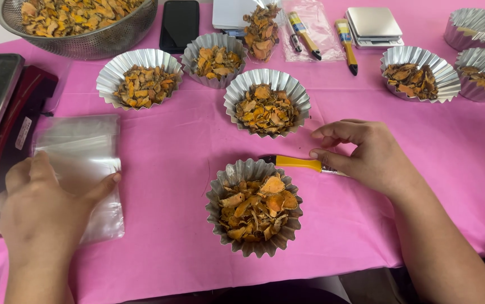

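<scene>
Left hand [42, 211] flat, loosely open on clear plastic bags [82, 163]; right hand [361, 155] pinching yellow-handled brush [299, 164].

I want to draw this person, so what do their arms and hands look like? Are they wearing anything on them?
Both arms are bare, with no sleeves showing in the picture. The left hand and the right hand wear no gloves, and no rings, watch or bracelets can be seen. The fingernails look short and plain.
</scene>
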